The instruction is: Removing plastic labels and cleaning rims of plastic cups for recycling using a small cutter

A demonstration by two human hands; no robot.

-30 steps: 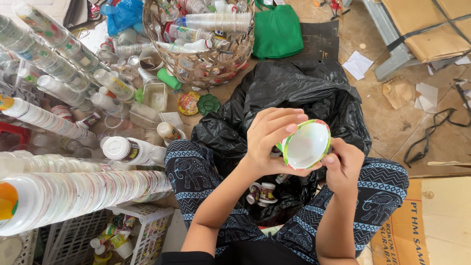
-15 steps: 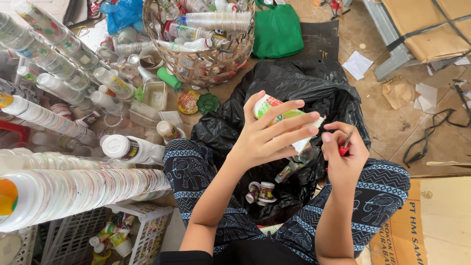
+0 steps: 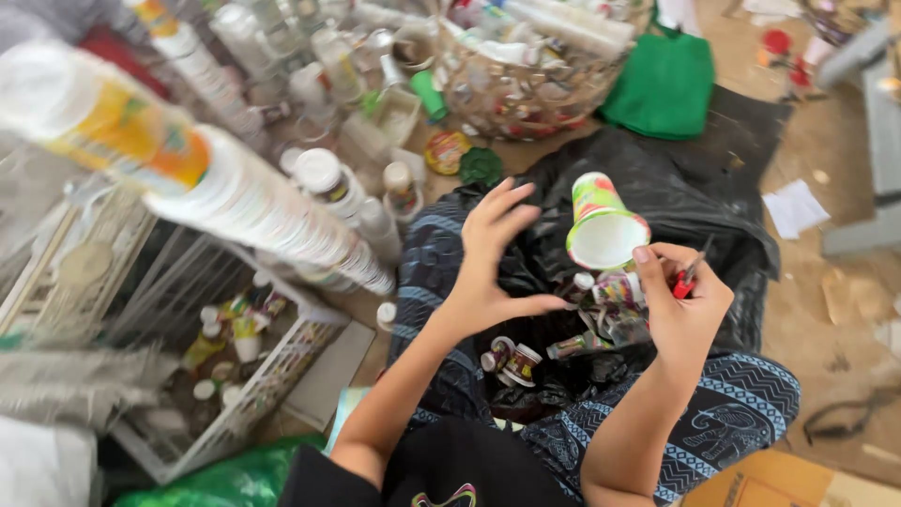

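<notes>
Left of the hands, a long stack of white cups [image 3: 253,202] lies over a white wire crate [image 3: 235,376], while a wicker basket [image 3: 526,94] and green bag [image 3: 662,84] sit beyond them.

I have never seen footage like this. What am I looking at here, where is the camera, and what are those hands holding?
There is no machine: a camera worn on a person's head looks down at their own bare hands. The person sits with a black plastic bag spread over their lap. The right hand touches the rim of a paper cup and pinches a small red tool. The left hand is spread open, holding nothing. Long stacks of nested cups, a wire basket of packaging and a green bag lie around.
</notes>
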